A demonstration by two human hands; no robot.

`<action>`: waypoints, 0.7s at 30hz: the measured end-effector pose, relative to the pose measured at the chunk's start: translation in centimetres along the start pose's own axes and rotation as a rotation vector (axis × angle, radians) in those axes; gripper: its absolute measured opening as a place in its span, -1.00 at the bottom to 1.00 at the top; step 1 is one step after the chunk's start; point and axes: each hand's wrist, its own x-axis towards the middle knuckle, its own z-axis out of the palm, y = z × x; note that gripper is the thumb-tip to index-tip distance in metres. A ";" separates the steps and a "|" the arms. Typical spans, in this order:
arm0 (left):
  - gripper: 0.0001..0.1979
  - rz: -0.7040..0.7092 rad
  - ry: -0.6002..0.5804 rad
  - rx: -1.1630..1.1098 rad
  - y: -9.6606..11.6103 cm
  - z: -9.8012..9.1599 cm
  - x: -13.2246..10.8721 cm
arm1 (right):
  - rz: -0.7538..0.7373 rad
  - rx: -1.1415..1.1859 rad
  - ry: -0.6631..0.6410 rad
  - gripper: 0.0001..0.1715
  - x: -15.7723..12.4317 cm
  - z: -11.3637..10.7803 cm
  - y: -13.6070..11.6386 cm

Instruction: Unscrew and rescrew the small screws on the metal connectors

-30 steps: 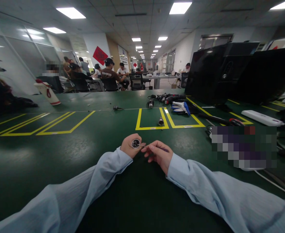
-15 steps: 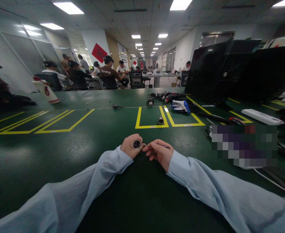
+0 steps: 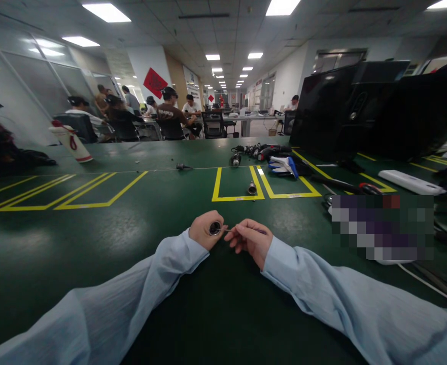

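Far left on my green bench (image 3: 132, 228) stands one pale cup (image 3: 71, 144), tilted in my view, with a red cord. Right of it, well beyond my hands, lies one small black part (image 3: 181, 167). Near the middle, my left hand (image 3: 201, 230) is curled round one round metal connector (image 3: 214, 228). Its open mouth faces me; its long axis seems to run away from me into my fist, which hides the body.

Just right of that mouth, my right hand (image 3: 250, 238) pinches one thin tool (image 3: 261, 231) between thumb and fingers. The tool lies crosswise, nearly level, its shaft pointing left at the connector, so it meets that axis roughly side-on. I cannot tell whether the tip touches inside.

Beyond my right hand are two loose metal fittings: the farther one (image 3: 236, 159) and, a little to the right, the nearer one (image 3: 252, 188), inside a yellow tape outline. Further right come one white-and-blue glove (image 3: 283, 166), perhaps with another beneath, and one white bar (image 3: 409, 183).
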 end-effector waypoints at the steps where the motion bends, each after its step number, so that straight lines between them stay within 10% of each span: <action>1: -0.81 0.000 0.001 -0.009 0.0 0.0 0.0 | 0.025 0.019 0.001 -0.73 0.1 0.0 -0.2; 21: -0.81 -0.023 -0.010 -0.075 0.3 -0.2 0.0 | 0.019 0.033 -0.025 -0.71 0.1 0.0 -0.1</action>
